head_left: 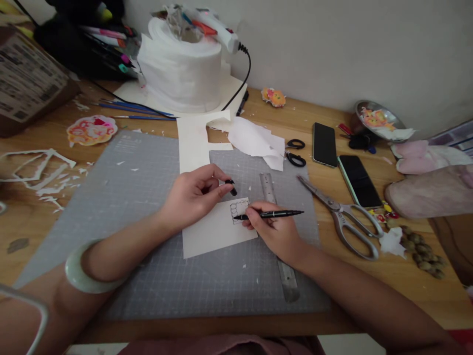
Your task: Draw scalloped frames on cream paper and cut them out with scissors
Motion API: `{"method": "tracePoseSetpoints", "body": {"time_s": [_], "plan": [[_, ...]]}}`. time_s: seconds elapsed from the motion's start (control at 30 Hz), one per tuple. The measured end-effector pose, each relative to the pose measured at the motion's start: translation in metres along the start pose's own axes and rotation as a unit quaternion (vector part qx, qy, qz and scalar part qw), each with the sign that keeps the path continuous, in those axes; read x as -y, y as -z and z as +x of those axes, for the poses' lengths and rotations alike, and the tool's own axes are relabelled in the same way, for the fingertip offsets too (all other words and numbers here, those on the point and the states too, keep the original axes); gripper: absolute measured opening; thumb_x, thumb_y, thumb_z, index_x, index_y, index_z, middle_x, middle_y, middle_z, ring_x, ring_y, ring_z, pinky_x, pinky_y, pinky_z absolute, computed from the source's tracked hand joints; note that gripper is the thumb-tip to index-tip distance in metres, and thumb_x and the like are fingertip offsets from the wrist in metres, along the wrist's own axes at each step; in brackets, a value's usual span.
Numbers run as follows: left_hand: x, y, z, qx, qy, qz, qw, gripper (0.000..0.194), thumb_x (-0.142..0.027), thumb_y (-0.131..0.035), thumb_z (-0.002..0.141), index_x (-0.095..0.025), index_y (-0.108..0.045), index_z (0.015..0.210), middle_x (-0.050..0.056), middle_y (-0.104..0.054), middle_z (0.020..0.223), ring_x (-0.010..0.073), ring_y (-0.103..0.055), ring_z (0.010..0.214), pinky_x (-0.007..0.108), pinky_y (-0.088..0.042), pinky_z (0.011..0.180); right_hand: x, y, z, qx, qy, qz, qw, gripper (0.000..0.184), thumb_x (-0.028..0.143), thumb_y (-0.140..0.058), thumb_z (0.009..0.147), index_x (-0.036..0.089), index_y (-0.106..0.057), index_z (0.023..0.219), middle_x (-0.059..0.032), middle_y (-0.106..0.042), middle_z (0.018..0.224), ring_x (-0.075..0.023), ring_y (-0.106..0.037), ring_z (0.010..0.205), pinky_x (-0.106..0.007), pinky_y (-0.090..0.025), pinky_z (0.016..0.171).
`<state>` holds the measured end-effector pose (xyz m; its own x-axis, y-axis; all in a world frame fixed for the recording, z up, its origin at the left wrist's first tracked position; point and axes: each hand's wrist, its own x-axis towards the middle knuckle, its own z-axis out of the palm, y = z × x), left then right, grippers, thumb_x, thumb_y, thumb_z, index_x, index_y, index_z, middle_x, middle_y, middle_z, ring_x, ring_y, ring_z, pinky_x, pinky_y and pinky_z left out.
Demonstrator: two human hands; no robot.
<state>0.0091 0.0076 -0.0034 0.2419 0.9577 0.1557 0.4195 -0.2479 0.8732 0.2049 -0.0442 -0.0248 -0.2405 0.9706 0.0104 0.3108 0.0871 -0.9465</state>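
My right hand (275, 229) grips a black marker pen (277, 214), its tip at a small drawing (236, 209) of rounded shapes in black line. That drawing is on a white sheet of paper (210, 239), near its upper right corner. Between thumb and forefinger, my left hand (197, 195) pinches a black pen cap (231, 187) just above the paper. Beneath the sheet lies a grey cutting mat (144, 192) with a grid. A metal ruler (288, 281) runs partly under my right hand and wrist.
Large metal scissors (340, 212), two phones (325, 144) and black-handled scissors (296, 152) lie to the right. Cut paper pieces (256, 140) lie ahead. A big white roll (181, 69) stands at the back, with paintbrushes (140, 111) beside it. Paper scraps (40, 170) litter the left.
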Motion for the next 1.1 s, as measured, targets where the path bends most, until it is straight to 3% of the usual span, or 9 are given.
{"method": "tracePoseSetpoints", "body": {"time_s": [0.57,0.73,0.87,0.97,1.1], "plan": [[-0.006,0.001,0.001,0.015,-0.004,0.046,0.999,0.011,-0.031,-0.060,0.080,-0.020,-0.061,0.079,-0.009,-0.041,0.044,0.0086,-0.035,0.042,0.021,-0.025,0.041,0.004,0.001,0.002,0.015,-0.015,-0.001,1.000,0.020,0.034,-0.052,0.091,0.019,-0.061,0.082,-0.0009,-0.065,0.068,-0.0140,-0.065,0.064,-0.024,-0.051,0.056],[-0.007,0.002,0.001,0.023,-0.005,0.054,0.998,0.012,-0.031,-0.059,0.079,-0.019,-0.061,0.078,-0.009,-0.041,0.044,0.0089,-0.036,0.042,0.021,-0.025,0.042,0.006,0.001,0.003,-0.012,-0.032,0.069,0.997,0.021,0.037,-0.055,0.088,0.019,-0.060,0.079,0.0000,-0.066,0.064,-0.0135,-0.065,0.059,-0.023,-0.052,0.054],[-0.008,0.004,-0.001,0.114,-0.028,0.025,0.993,0.014,-0.031,-0.057,0.080,-0.018,-0.060,0.077,-0.009,-0.043,0.045,0.0079,-0.035,0.039,0.020,-0.025,0.040,0.008,0.004,0.003,-0.079,-0.065,0.168,0.980,0.027,0.042,-0.054,0.086,0.020,-0.052,0.070,0.0040,-0.058,0.048,-0.0103,-0.055,0.041,-0.020,-0.046,0.041],[-0.008,0.003,-0.004,0.200,-0.065,0.013,0.978,0.014,-0.029,-0.055,0.081,-0.017,-0.061,0.078,-0.008,-0.046,0.046,0.0078,-0.038,0.040,0.019,-0.028,0.041,0.009,0.006,0.002,-0.058,-0.072,0.182,0.979,0.031,0.043,-0.053,0.085,0.020,-0.048,0.064,0.0064,-0.048,0.042,-0.0076,-0.045,0.034,-0.018,-0.036,0.034],[-0.009,0.002,-0.005,0.232,-0.109,0.051,0.965,0.013,-0.027,-0.055,0.081,-0.016,-0.062,0.080,-0.007,-0.048,0.048,0.0083,-0.042,0.042,0.019,-0.032,0.046,0.010,0.006,-0.001,-0.016,-0.036,0.139,0.990,0.030,0.041,-0.052,0.086,0.020,-0.048,0.065,0.0066,-0.045,0.044,-0.0075,-0.043,0.037,-0.018,-0.036,0.036]]}}
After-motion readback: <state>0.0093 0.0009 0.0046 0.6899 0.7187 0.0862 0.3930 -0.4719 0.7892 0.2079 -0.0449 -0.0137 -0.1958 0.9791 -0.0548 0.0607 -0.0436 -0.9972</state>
